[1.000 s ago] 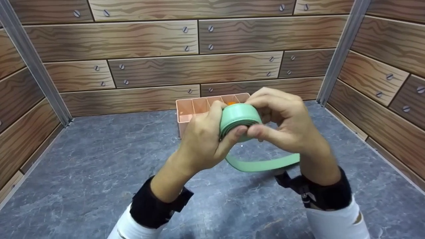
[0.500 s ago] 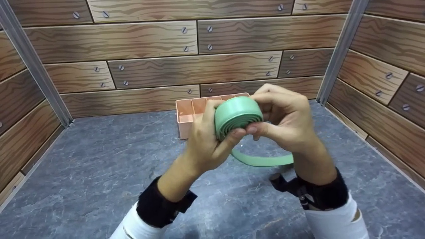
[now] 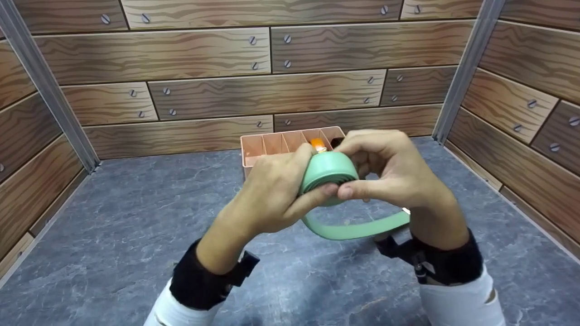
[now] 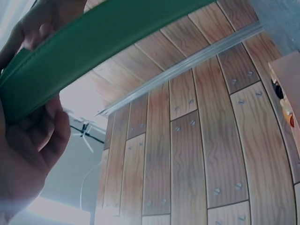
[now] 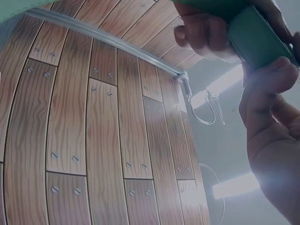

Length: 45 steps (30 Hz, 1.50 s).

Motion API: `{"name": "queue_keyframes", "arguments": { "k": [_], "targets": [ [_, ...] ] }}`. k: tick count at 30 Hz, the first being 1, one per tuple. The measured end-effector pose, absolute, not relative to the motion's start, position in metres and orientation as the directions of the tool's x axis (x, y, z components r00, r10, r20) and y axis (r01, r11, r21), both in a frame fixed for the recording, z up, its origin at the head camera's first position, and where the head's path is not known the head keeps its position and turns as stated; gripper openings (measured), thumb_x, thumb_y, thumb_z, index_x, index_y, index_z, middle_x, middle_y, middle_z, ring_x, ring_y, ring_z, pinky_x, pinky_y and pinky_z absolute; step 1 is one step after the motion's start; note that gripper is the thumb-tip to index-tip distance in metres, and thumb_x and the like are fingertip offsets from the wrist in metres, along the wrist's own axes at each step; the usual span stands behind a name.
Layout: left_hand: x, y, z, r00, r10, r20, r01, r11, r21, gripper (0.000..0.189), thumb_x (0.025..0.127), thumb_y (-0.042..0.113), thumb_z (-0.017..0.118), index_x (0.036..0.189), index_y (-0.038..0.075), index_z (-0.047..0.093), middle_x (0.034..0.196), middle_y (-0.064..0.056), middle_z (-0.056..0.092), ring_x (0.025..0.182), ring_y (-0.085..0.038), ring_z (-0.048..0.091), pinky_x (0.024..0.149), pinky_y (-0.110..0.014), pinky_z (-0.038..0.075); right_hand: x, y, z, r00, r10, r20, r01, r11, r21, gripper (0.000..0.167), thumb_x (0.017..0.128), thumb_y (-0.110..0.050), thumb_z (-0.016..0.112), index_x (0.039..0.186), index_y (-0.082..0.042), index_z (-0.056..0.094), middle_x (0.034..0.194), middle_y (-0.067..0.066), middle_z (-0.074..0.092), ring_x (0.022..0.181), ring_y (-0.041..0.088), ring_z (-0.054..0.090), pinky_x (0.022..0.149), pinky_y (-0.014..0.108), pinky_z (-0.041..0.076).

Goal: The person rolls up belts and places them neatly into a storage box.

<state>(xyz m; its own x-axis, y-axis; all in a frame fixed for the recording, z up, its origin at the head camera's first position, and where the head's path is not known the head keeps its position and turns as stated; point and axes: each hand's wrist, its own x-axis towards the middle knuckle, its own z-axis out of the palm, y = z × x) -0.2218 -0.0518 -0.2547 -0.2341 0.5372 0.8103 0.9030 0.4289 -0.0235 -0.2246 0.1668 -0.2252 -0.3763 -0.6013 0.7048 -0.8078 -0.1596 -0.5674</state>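
In the head view a green belt [image 3: 330,165] is wound into a coil, held up between both hands. My left hand [image 3: 276,190] grips the coil from the left, its thumb along the lower face. From the other side my right hand [image 3: 394,172] pinches the coil with thumb and fingers. A loose length of belt hangs below in a curve and runs behind the right wrist, where a small pale bit shows at its end. Stitching lines the edge of the belt [image 4: 103,42] in the left wrist view. Fingers wrap the coil [image 5: 258,37] in the right wrist view.
Behind the hands stands a pink divided box [image 3: 253,147] on the grey marbled table [image 3: 149,235]. An orange item [image 3: 318,144] and a dark item [image 3: 336,142] lie in its right compartments. Wood-patterned walls [image 3: 208,54] enclose the back and sides.
The coil rises and tilts, showing more of its spiral, then comes back down a little lower than before. The orange and dark items in the box now show above it.
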Motion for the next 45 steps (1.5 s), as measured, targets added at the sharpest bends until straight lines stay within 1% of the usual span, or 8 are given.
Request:
{"name": "queue_keyframes", "arguments": {
  "k": [5,10,18,22,29,33,41,45],
  "targets": [
    [-0.22,-0.055,-0.252,-0.264,0.577,0.773,0.91,0.415,0.001,0.064,0.102,0.061,0.028,0.103,0.002,0.053,0.069,0.001,0.05,0.055,-0.011,0.045,0.048,-0.024,0.037,-0.226,0.167,-0.226,-0.338,-0.619,0.709,-0.809,-0.194,-0.555,0.029,0.077,0.002,0.082,0.101,0.011,0.068,0.085,0.011,0.065,0.06,0.012,0.062,0.047,0.026,0.053],
    [-0.224,-0.05,-0.256,-0.195,0.496,0.846,0.936,0.352,0.01,0.067,0.1,0.063,0.032,0.103,0.0,0.054,0.07,-0.001,0.054,0.054,-0.011,0.049,0.047,-0.023,0.04,-0.229,0.163,-0.229,-0.271,-0.586,0.763,-0.808,-0.292,-0.511,0.028,0.078,0.008,0.079,0.1,0.016,0.064,0.087,0.013,0.064,0.055,0.013,0.06,0.041,0.025,0.05],
    [-0.23,-0.039,-0.264,-0.127,0.319,0.939,0.973,0.222,0.056,0.059,0.102,0.053,0.043,0.104,-0.005,0.052,0.078,-0.009,0.061,0.058,-0.014,0.056,0.052,-0.022,0.048,-0.228,0.151,-0.235,-0.26,-0.456,0.851,-0.79,-0.406,-0.459,0.033,0.081,0.003,0.079,0.1,0.022,0.059,0.084,0.015,0.06,0.054,0.018,0.062,0.04,0.029,0.05],
    [-0.228,-0.048,-0.26,-0.138,0.392,0.91,0.95,0.313,0.009,0.06,0.103,0.054,0.036,0.099,-0.003,0.051,0.073,-0.006,0.057,0.054,-0.013,0.053,0.048,-0.023,0.045,-0.226,0.153,-0.233,-0.289,-0.526,0.8,-0.798,-0.328,-0.505,0.029,0.082,0.006,0.076,0.104,0.018,0.061,0.088,0.014,0.062,0.056,0.018,0.063,0.042,0.029,0.051],
    [-0.222,-0.057,-0.251,-0.239,0.584,0.776,0.915,0.402,-0.021,0.061,0.102,0.06,0.029,0.099,0.004,0.052,0.072,0.001,0.052,0.056,-0.01,0.048,0.05,-0.023,0.039,-0.223,0.167,-0.225,-0.398,-0.643,0.655,-0.823,-0.065,-0.565,0.036,0.072,0.004,0.085,0.104,0.007,0.069,0.087,0.007,0.071,0.065,0.013,0.068,0.052,0.028,0.057],
    [-0.221,-0.058,-0.25,-0.254,0.593,0.764,0.925,0.38,0.013,0.061,0.101,0.062,0.031,0.1,0.006,0.053,0.075,0.002,0.054,0.059,-0.009,0.049,0.052,-0.022,0.04,-0.224,0.166,-0.226,-0.391,-0.626,0.675,-0.84,-0.057,-0.54,0.034,0.07,0.003,0.087,0.1,0.006,0.071,0.083,0.007,0.071,0.063,0.012,0.068,0.051,0.028,0.057],
    [-0.23,-0.043,-0.262,-0.145,0.39,0.909,0.97,0.236,0.054,0.061,0.101,0.056,0.043,0.107,-0.003,0.054,0.081,-0.008,0.064,0.062,-0.014,0.061,0.057,-0.023,0.051,-0.227,0.157,-0.231,-0.286,-0.492,0.822,-0.819,-0.32,-0.477,0.031,0.074,0.008,0.082,0.097,0.019,0.064,0.086,0.015,0.07,0.058,0.015,0.066,0.045,0.029,0.054],
    [-0.233,-0.041,-0.264,-0.093,0.329,0.94,0.982,0.186,0.033,0.055,0.102,0.051,0.045,0.101,-0.004,0.052,0.078,-0.009,0.061,0.06,-0.015,0.059,0.055,-0.023,0.05,-0.229,0.152,-0.233,-0.281,-0.476,0.833,-0.793,-0.374,-0.481,0.036,0.077,0.001,0.083,0.097,0.022,0.061,0.086,0.015,0.069,0.057,0.017,0.065,0.043,0.03,0.053]
  ]
}}
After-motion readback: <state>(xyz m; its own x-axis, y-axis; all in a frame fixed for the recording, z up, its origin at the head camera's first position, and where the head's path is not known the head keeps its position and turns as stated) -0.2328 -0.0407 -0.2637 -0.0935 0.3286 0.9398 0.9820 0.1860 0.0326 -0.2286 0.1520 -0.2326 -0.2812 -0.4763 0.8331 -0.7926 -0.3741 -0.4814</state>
